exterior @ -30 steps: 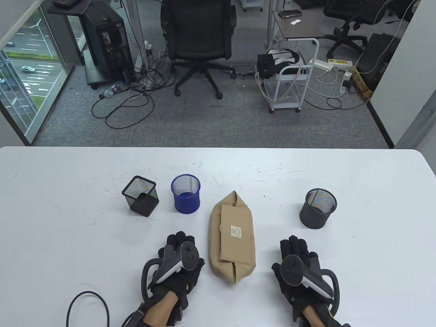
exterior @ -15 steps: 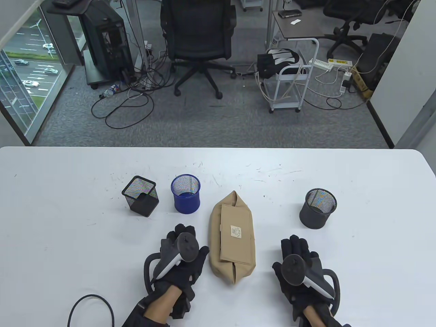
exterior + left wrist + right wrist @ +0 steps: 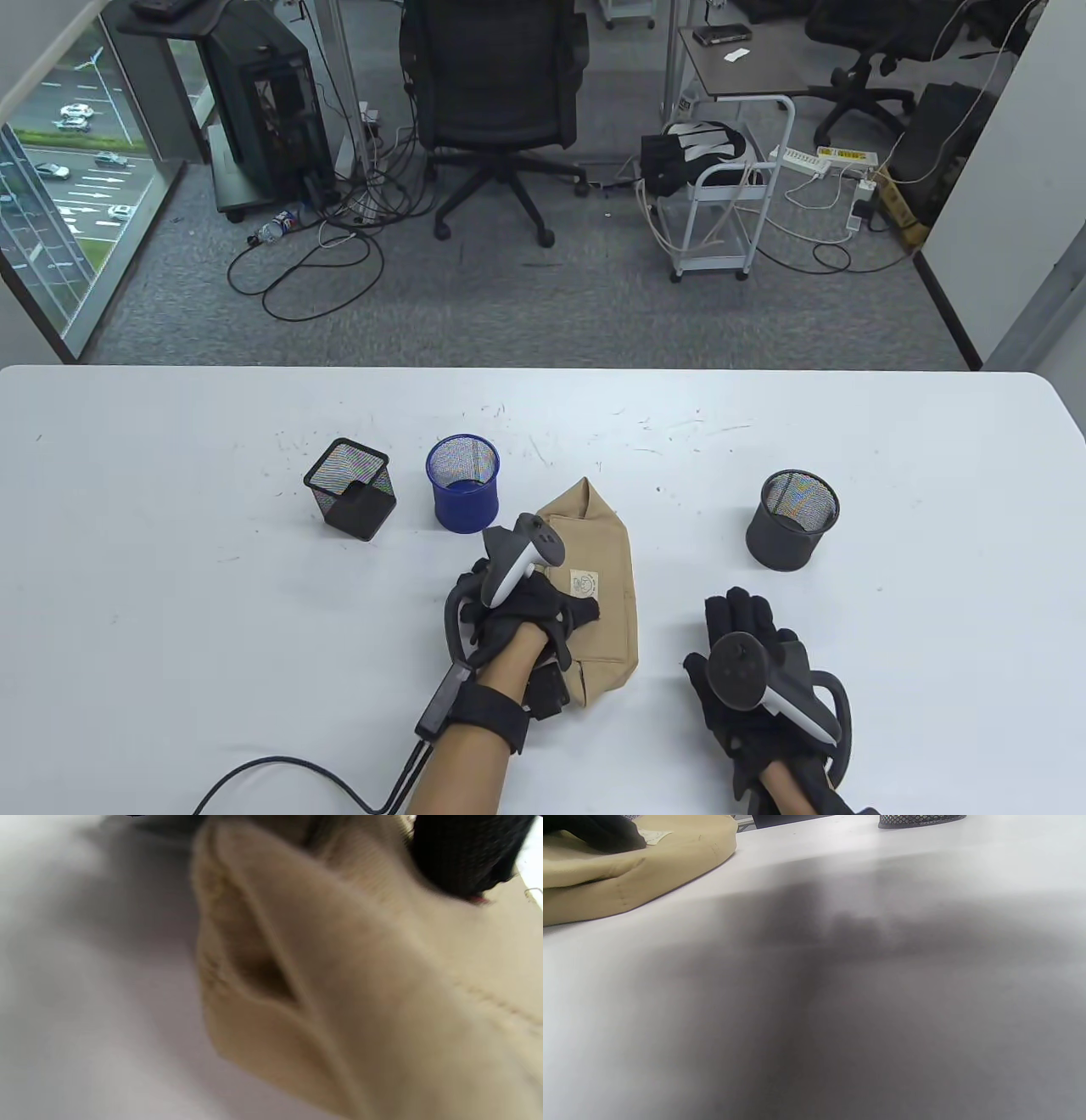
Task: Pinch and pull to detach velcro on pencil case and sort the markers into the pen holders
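The tan pencil case (image 3: 607, 586) lies lengthwise in the middle of the white table (image 3: 170, 611), its flap still down. My left hand (image 3: 543, 615) reaches across the case's left side and grips it, fingers (image 3: 582, 609) curled over the flap just below the small label. Up close, the case's folded near end (image 3: 339, 993) fills the left wrist view, with one gloved finger (image 3: 462, 853) on top. My right hand (image 3: 747, 658) rests flat on the table right of the case, holding nothing. No markers show.
Three mesh pen holders stand beyond the hands: a black square one (image 3: 350, 501), a blue round one (image 3: 463, 497) and a dark grey round one (image 3: 792, 520) at the right. A black cable (image 3: 280, 767) loops near the front edge.
My left hand has swung right from the bare table onto the pencil case and turned onto its side. The case's near end has shifted slightly. My right hand has barely moved.
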`<state>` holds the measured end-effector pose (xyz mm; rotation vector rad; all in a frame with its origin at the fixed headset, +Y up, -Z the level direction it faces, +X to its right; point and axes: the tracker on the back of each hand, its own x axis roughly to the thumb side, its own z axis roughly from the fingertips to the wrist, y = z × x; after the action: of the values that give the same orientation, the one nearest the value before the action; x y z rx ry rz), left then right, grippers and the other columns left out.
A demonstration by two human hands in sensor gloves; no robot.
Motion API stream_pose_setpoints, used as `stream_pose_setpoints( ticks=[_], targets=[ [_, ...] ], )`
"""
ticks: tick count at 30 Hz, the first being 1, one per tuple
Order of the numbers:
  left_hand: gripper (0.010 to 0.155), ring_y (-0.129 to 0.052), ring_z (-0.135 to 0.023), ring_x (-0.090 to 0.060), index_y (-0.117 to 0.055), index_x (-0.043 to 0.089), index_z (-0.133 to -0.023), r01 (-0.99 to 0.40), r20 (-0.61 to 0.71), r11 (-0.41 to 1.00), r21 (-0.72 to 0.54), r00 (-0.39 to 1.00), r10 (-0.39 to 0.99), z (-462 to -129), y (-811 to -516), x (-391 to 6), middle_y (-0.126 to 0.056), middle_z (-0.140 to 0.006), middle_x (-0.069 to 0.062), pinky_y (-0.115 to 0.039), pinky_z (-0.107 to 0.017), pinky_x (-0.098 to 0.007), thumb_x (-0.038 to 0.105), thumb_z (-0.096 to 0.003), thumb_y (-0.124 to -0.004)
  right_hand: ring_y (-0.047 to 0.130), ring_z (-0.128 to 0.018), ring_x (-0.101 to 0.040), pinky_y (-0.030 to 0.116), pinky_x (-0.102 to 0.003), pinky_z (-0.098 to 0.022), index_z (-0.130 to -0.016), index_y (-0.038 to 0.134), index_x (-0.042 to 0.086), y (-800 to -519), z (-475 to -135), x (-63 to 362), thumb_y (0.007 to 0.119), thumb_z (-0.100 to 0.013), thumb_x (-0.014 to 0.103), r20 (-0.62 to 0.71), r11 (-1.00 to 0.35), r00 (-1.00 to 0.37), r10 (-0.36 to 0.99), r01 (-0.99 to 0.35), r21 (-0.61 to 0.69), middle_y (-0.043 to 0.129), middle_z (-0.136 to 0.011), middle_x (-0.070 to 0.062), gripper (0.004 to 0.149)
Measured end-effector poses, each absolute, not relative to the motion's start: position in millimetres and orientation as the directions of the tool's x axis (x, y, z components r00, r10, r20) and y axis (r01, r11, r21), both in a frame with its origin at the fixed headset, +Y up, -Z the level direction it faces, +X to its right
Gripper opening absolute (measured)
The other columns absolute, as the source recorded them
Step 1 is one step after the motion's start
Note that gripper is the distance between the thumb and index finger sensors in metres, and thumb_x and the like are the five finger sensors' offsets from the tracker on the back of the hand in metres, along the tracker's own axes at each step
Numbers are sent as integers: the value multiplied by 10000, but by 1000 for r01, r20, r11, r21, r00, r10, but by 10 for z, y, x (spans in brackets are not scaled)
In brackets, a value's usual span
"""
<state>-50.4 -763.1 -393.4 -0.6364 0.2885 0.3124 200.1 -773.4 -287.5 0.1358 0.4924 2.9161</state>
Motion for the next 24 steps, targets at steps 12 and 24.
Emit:
stream_pose_setpoints(
  ticks=[12, 24],
  targets=[
    [723, -1044, -785, -351, -692, 167, -1031, -482, -388, 833, -270, 847, 364, -3791, -7383, -463, -934, -961, -147, -948, -509, -477, 425, -411, -960, 156, -1047, -419, 257, -624, -684, -1114, 177, 123, -7724, -2877, 2039, 473, -536, 465, 58, -921, -973, 221, -189, 339, 122, -1170, -185, 734],
    [633, -1056, -711, -383, -694, 102, -1037, -918, -327, 334, -212, 389, 861, -3416, -7339, -866, -952, -917, -175, -965, -443, -461, 380, -492, -857, 489, -1058, -515, 504, -654, -699, -1125, 334, 101, -6983, -2765, 1926, 601, -523, 533, 125, -942, -937, 325, -309, 133, 365, -1187, -251, 787]
  ],
)
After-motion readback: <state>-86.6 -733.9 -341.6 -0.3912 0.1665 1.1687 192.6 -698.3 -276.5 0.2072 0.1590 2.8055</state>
